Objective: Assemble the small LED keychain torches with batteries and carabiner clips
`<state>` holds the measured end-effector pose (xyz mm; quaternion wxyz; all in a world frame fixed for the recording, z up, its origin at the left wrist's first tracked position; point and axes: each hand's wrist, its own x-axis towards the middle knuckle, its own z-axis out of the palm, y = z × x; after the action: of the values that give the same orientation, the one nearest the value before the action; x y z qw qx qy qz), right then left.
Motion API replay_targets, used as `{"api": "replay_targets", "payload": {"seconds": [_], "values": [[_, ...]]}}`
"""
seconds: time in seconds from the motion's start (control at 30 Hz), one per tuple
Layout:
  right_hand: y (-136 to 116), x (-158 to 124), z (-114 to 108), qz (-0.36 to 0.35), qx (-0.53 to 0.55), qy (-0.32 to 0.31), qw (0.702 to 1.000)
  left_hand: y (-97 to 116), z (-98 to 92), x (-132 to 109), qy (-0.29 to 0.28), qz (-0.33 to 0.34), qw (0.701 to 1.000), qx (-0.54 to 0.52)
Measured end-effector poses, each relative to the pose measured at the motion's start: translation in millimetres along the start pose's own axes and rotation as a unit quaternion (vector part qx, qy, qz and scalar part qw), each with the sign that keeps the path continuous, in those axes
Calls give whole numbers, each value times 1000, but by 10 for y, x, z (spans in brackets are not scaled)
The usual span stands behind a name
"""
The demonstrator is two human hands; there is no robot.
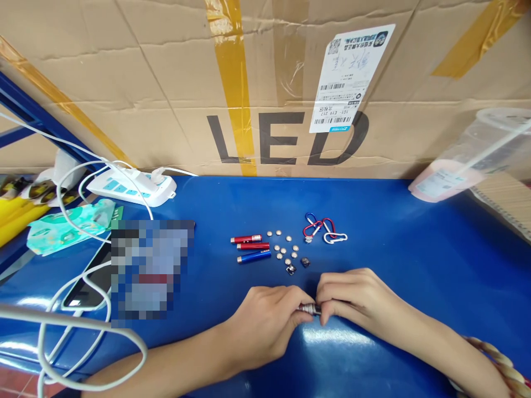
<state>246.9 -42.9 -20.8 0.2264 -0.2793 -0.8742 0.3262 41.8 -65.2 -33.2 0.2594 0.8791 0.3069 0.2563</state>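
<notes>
My left hand (271, 320) pinches one end of a small silver-and-dark cylinder (308, 309), and my right hand (346, 296) pinches its dark right end. Fingers cover most of it, so its full shape is hidden. Beyond the hands lie several silver button cells (287, 261). Two small dark metallic parts sit near them, one (291, 270) left of the other (305, 262). To the left are a red mini flashlight tube (246, 239), a second red tube (253, 246) and a blue tube (254, 256). Red, blue and silver carabiners (335, 237) lie in a cluster farther back.
A cardboard box (166, 110) walls off the back of the blue table (373, 232). At left are a power strip (133, 187), white cables (93, 381), a green tissue pack (70, 226) and a blurred-out device (149, 271). A clear plastic cup (448, 179) leans at right.
</notes>
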Motion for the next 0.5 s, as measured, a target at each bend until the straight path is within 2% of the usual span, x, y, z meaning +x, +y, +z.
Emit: {"api": "replay_targets", "payload": {"seconds": [0.5], "values": [[56, -23, 28, 16, 25, -5, 1000, 4, -2, 8, 9, -2, 1000, 0]]}}
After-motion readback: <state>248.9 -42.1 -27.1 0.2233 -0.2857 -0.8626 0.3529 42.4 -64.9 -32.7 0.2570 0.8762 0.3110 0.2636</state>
